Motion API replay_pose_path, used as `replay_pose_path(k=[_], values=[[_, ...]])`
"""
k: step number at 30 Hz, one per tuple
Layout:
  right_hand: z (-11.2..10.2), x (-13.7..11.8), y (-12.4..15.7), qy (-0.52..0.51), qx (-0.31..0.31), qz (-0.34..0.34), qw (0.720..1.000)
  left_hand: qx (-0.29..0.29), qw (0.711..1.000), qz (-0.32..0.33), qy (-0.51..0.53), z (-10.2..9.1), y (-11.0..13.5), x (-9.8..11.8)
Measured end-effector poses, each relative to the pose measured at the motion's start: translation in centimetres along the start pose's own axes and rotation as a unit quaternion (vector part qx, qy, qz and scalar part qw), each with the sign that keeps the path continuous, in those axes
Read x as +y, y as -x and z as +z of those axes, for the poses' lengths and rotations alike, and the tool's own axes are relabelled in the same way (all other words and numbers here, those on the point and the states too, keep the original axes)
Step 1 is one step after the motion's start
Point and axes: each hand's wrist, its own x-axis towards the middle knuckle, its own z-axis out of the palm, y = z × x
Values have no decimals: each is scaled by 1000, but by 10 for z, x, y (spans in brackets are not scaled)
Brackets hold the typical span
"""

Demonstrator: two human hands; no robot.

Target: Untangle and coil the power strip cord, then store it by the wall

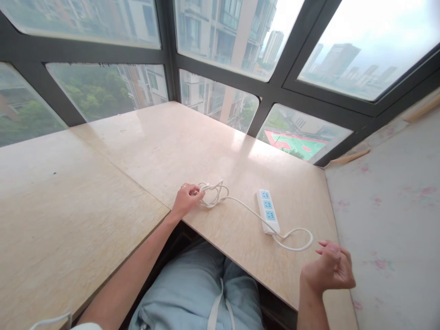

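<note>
A white power strip [267,208] with blue socket faces lies on the beige stone counter. Its white cord [245,206] leaves the near end, makes a loop to the right, crosses back over the strip and runs left into a loose coil. My left hand [188,198], with a ring on one finger, is closed on the left side of that coil; the cord's plug is not clearly visible. Right of the cord's loop, my right hand [332,266] is raised near the wall, apart from the cord. Its fingers are curled, and nothing shows in them.
The counter [113,201] has a seam and a cut-out front edge above my legs. Dark window frames [170,55] border it behind, and a floral-papered wall [385,220] stands at right. Another white cable [51,321] shows at lower left.
</note>
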Motion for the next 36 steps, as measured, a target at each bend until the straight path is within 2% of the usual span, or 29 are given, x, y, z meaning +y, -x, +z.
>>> replay_pose_path(k=[3,5,7,9,12,14,16,18,21,24,27,30,33,36], values=[[7,-31,10,-35,-153,-33,987,0,998,-2,61,-1,5,8],[19,-49,16,-49,-288,-63,954,-2,996,11,92,-3,11,18],[34,-63,24,-61,-394,-85,913,8,994,34,105,-7,18,31],[50,-75,35,-58,-460,-101,880,29,992,71,103,-10,26,48],[72,-88,50,-28,-520,-130,844,46,983,150,97,-12,38,73],[81,-92,55,-3,-527,-151,837,49,974,195,107,-11,44,88],[87,-92,55,30,-506,-156,847,47,966,222,121,-9,48,100],[88,-87,49,53,-484,-132,864,32,964,227,138,-5,48,110],[85,-76,39,28,-463,-48,884,-17,958,214,192,2,46,119],[81,-64,34,-32,-436,100,894,-35,945,197,260,10,45,121],[78,-52,35,-106,-382,257,882,-44,944,175,278,22,46,114],[78,-44,32,-179,-320,358,859,-107,942,109,300,36,47,104],[78,-39,27,-206,-320,391,838,-187,916,28,354,50,46,101],[76,-33,22,-209,-367,391,818,-201,905,1,375,58,41,103]])
